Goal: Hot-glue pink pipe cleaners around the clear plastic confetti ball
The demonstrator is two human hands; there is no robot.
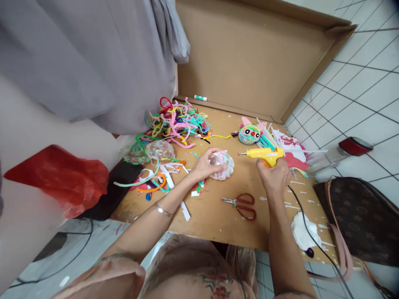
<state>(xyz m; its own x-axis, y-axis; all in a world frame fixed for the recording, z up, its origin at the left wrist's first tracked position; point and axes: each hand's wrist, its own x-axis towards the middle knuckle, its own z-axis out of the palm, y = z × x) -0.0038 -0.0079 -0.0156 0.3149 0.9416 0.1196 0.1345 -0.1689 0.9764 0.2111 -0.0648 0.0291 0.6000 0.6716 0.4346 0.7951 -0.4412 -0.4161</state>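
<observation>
My left hand (208, 164) is closed round the edge of a clear, bowl-like plastic piece (227, 167) flecked with pastel colours, over the middle of the table. A yellow hot glue gun (267, 155) is gripped in my right hand (274, 176), its nozzle pointing left toward that piece with a gap between them. Red-handled scissors (246, 206) lie on the table between my forearms. Behind the glue gun sits a round, striped craft figure (249, 133) with googly eyes and a red nose. Similar speckled clear pieces (159, 150) rest at the left.
Tangled pipe cleaners (179, 124) pile up at the back left, with paper scraps nearer. A glue stick (200, 98) lies by the upright cardboard (243, 62). At right are a clear bottle (330, 160), a brown handbag (358, 220) and the black cord (304, 216). A red bag (62, 178) hangs left.
</observation>
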